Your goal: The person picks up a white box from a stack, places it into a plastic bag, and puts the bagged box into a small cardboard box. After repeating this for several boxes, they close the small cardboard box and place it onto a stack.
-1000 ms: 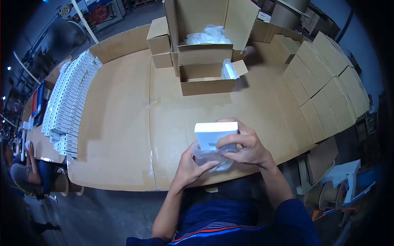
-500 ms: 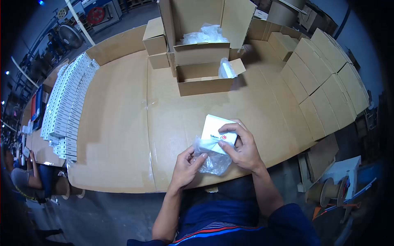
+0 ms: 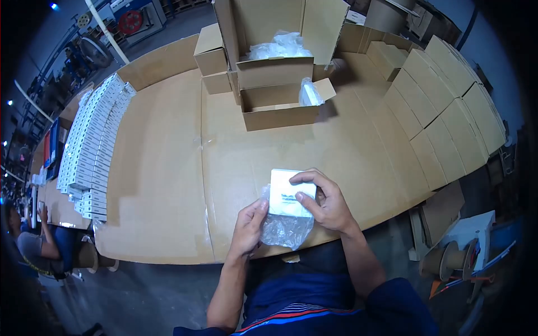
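Right hand grips the small white box: forefinger curled over the top right corner, thumb pressed on the front face, the other fingers folded behind the right edge. A small printed mark sits on the face just left of the thumb tip, too small to read. Left hand pinches the clear plastic bag, thumb and fingers pressed together on the film at the box's lower left corner. The bag hangs crumpled below both sets of fingertips and between the two wrists. The box's lower edge meets the bag's mouth; how far it sits inside the film cannot be told. Box and bag are held in the air between the hands, above the near edge of the cardboard-covered table and close to the body. Well beyond the fingertips stands a low open carton with a bundle of clear film at its right end, and behind it a taller open carton with more film inside. Far out past the left hand run rows of white boxes, packed side by side. Out past the right hand stand closed brown cartons in stacked rows. Below the table's left end, a seated person is partly in view.
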Demonstrator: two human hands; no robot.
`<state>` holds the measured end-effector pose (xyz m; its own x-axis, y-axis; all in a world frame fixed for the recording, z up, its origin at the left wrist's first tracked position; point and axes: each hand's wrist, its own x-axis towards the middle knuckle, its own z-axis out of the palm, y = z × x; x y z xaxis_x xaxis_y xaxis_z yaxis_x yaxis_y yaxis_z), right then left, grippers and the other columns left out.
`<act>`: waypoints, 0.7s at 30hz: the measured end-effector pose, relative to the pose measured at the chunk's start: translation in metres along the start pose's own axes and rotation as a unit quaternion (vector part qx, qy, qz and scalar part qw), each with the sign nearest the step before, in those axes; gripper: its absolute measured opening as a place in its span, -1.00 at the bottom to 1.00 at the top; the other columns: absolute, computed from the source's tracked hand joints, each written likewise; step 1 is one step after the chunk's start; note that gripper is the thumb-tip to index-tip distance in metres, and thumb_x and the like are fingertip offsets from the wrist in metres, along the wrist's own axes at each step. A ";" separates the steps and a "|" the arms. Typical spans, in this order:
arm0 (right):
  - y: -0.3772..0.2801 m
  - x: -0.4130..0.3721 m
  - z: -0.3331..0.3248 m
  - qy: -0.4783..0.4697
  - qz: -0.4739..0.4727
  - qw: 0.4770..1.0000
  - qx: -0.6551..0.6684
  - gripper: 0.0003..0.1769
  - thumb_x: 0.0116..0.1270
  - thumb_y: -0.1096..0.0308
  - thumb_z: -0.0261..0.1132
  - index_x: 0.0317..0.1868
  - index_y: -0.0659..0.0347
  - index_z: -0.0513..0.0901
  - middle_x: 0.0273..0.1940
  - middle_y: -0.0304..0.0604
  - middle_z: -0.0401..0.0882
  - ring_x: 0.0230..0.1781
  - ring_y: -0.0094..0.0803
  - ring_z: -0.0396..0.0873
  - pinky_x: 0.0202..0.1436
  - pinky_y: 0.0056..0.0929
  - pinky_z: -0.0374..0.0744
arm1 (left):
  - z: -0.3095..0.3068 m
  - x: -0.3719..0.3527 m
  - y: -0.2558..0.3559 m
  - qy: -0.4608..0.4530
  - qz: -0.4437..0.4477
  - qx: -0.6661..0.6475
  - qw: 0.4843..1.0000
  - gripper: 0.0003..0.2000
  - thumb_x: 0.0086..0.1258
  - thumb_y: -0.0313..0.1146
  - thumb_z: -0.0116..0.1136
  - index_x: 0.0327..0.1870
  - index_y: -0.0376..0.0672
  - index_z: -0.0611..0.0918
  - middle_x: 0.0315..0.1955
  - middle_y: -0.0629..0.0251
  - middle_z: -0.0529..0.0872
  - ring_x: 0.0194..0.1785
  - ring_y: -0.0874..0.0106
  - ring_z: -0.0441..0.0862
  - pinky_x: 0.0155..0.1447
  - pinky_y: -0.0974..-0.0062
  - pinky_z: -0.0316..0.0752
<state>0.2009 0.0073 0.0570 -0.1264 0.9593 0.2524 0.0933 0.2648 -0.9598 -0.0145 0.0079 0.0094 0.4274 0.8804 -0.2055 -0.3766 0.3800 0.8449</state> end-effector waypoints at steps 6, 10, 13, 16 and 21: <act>-0.008 0.012 -0.010 -0.114 0.013 0.993 -0.014 -0.63 0.59 0.38 0.20 0.32 0.31 0.55 0.21 -0.01 0.58 0.24 -0.24 0.58 0.37 -0.30 0.50 | -0.001 0.005 -0.014 0.025 -0.003 -0.148 0.989 -0.56 0.77 -0.18 -0.11 0.36 -0.42 0.50 0.16 0.04 0.71 0.13 0.32 0.73 0.27 0.32 0.63; -0.001 0.014 -0.008 -0.069 0.032 0.986 0.145 -0.53 0.62 0.34 0.18 0.43 0.32 0.40 0.35 0.00 0.47 0.32 -0.32 0.52 0.32 -0.35 0.55 | -0.005 0.015 -0.033 0.015 0.020 -0.325 0.945 -0.55 0.77 -0.15 -0.16 0.40 -0.36 0.46 0.21 0.02 0.68 0.19 0.20 0.72 0.34 0.17 0.62; 0.011 -0.001 -0.014 -0.019 0.069 0.977 0.203 -0.63 0.58 0.40 0.25 0.29 0.38 0.51 0.21 0.00 0.59 0.18 -0.43 0.63 0.19 -0.40 0.64 | -0.011 0.020 -0.029 0.006 0.044 -0.322 0.946 -0.53 0.78 -0.11 -0.21 0.41 -0.33 0.45 0.22 0.02 0.68 0.23 0.17 0.69 0.33 0.12 0.62; 0.014 -0.016 0.002 -0.009 0.175 0.952 0.250 -0.70 0.57 0.40 0.30 0.18 0.40 0.57 0.04 -0.09 0.69 -0.01 -0.46 0.71 0.06 -0.46 0.69 | -0.017 0.022 -0.027 -0.008 0.060 -0.327 0.943 -0.54 0.78 -0.11 -0.22 0.41 -0.30 0.45 0.21 0.03 0.68 0.23 0.18 0.69 0.34 0.12 0.61; 0.016 -0.019 0.018 0.054 0.186 0.956 0.221 -0.87 0.56 0.49 0.31 -0.03 0.41 0.69 -0.16 -0.13 0.73 -0.14 -0.50 0.72 0.01 -0.48 0.70 | -0.022 0.022 -0.025 -0.016 0.079 -0.312 0.947 -0.56 0.78 -0.15 -0.22 0.39 -0.32 0.46 0.21 0.01 0.68 0.23 0.18 0.69 0.35 0.13 0.60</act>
<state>0.1867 -0.0086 0.0343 -0.0614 0.9899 -0.1279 -0.3178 -0.1409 -0.9376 -0.0136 0.0242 -0.0267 0.3470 0.9347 -0.0776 -0.8458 0.3476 0.4047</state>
